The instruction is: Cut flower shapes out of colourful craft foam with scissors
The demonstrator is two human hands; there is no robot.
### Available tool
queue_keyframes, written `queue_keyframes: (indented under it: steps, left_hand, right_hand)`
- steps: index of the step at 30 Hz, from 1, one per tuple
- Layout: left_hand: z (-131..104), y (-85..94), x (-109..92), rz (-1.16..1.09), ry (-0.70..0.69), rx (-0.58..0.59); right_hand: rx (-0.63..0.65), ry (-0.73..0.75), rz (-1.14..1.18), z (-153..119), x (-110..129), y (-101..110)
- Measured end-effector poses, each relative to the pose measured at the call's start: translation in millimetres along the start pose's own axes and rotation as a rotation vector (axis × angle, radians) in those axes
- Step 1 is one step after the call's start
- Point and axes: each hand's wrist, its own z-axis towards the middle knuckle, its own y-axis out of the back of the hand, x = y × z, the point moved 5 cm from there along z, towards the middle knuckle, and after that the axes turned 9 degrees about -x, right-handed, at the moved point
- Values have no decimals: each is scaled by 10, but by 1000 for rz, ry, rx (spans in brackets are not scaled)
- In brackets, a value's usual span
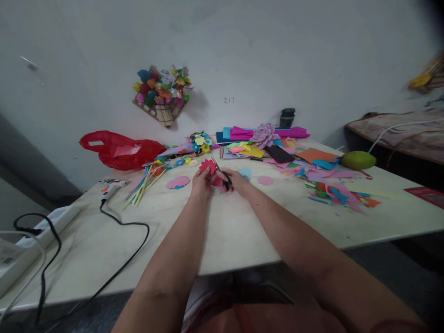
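Note:
My left hand [201, 181] pinches a red scalloped paper flower [207, 165] above the middle of the table. Just to its right, my right hand [237, 181] is closed around black-handled scissors [226, 180], whose blades point up and left beside the red paper. Whether the blades touch the paper I cannot tell. Near my left hand lies a pink scalloped paper piece [178, 182] with some blue beneath it. Beyond my right hand are a light blue paper piece [245, 172] and another pink scalloped piece [265, 180].
A glue gun [113, 188] with a black cord lies left, near a white power strip [52, 226]. A red plastic bag [121, 150] and paper flowers [200, 142] sit behind. Rightward are a dark phone [279, 154], paper scraps [338, 192] and a green fruit [358, 160].

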Motion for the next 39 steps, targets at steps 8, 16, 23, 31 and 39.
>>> queue_keyframes:
  steps: [8,16,23,31,39]
  left_hand:
    - [-61,-32,-4,-29,9,-28]
    - [-40,-28,8,-41,12,-11]
    - [-57,-47,13,-73,28,8]
    - [-34,-39,33,-77,31,2]
    - [-75,-57,15,-63,36,-22]
  right_hand:
    - [-13,-7,-3,8,-13,-6]
    - [-4,-3,1,3,-8,-10]
    - [2,4,16,5,-2,-11]
    - [0,12,4,13,-10,-14]
    - [-10,0,13,25,-20,-16]
